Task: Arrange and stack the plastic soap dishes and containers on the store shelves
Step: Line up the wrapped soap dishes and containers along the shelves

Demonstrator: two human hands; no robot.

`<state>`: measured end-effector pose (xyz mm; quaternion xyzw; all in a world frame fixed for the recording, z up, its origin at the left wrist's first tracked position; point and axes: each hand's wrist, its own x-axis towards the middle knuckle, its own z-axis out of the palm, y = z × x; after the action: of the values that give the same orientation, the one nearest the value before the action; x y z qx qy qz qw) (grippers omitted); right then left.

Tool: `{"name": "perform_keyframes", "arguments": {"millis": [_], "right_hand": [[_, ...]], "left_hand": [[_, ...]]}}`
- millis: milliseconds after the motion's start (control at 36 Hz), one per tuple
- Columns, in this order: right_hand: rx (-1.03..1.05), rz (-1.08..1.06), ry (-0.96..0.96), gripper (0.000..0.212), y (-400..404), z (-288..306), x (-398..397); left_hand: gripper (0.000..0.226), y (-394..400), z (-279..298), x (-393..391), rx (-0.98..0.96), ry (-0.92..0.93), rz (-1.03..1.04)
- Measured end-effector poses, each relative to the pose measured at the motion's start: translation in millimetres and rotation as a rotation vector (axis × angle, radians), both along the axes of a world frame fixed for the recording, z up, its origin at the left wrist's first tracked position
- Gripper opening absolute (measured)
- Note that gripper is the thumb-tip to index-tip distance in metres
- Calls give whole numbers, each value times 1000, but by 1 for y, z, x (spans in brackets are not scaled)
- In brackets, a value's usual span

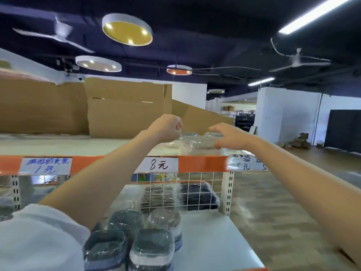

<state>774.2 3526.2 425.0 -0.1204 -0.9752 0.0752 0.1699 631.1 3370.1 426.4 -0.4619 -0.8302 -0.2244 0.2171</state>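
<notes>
Hands are reaching over the top shelf [125, 148]: left hand [168, 128] is curling, empty; right hand [227, 137] is spreading wide above clear wrapped dishes [197, 143]. Probably light, slippery; hold the sides.

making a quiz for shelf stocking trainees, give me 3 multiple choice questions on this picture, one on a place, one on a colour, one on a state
1. Where are the clear plastic containers that the hands reach for?
A. on the top shelf
B. on the floor
C. on the lower shelf

2. What colour is the shelf edge strip behind the "8元" price label?
A. blue
B. orange
C. green

3. How is the left hand held?
A. flat with fingers spread
B. fingers curled into a fist
C. resting on the floor

Answers:
1 A, they lie on the top shelf between the left hand and the right hand.
2 B, the strip shows orange on both sides of the label.
3 B, the fingers are curled in; whether they pinch anything cannot be told.
</notes>
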Motion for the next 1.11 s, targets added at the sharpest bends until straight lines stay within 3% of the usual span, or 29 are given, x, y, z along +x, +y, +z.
{"name": "perform_keyframes", "arguments": {"millis": [194, 361, 528, 639, 778, 944, 1028, 1111], "right_hand": [[-180, 27, -121, 71, 9, 2, -31], [-188, 54, -223, 71, 15, 2, -49], [-125, 17, -338, 98, 13, 5, -57], [-96, 24, -374, 106, 16, 5, -61], [-75, 3, -424, 107, 21, 8, -65], [-47, 8, -435, 104, 25, 6, -70], [-43, 17, -396, 102, 24, 4, -67], [-121, 34, -344, 83, 26, 0, -63]], "left_hand": [[34, 26, 7, -45, -181, -54, 57], [48, 51, 6, -69, -318, -139, 30], [70, 61, -7, -95, -481, -335, -5], [68, 66, -8, -102, -502, -331, -11], [70, 66, -10, -101, -495, -185, 124], [91, 54, -9, -99, -432, -295, 166], [79, 56, -8, -102, -385, -380, 108], [49, 58, -10, -103, -331, -355, 79]]}}
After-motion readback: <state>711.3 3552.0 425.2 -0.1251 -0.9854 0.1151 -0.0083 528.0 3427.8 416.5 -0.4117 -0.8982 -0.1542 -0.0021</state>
